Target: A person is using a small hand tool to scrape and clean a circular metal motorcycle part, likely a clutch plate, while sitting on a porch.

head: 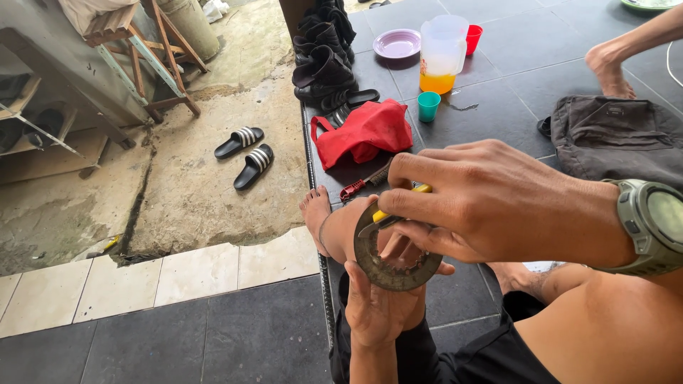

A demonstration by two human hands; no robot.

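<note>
The left hand (380, 302) is gripping a round, grimy metal ring (395, 249) from below, thumb hooked over its near rim and fingers curled behind it, holding it upright over the person's bent knee. The right hand (491, 203) is closing around a small yellow-handled tool (398, 208), its tip pressing against the upper left edge of the ring; this hand is covering most of the ring's top and right side. A grey-green watch (651, 224) is sitting on the right wrist.

The person's own bare foot (315, 213) is resting on the dark floor tiles (235, 334) just beyond the ring. Further out, a red cloth bag (363, 131) is lying crumpled, with a red-handled brush (366, 181) touching its near edge. A teal cup (428, 105) is standing just beyond the bag, beside a clear jug (441, 53) holding orange liquid at the bottom. A red cup (473, 37) is partly hiding behind the jug, and a purple plate (397, 44) is lying to its left. Black boots (324, 53) are piling up at the tile edge. A dark grey bag (619, 139) is lying on the right, near another person's bare foot (610, 71). Two black striped sandals (247, 153) are lying on the concrete, well apart from the hands
</note>
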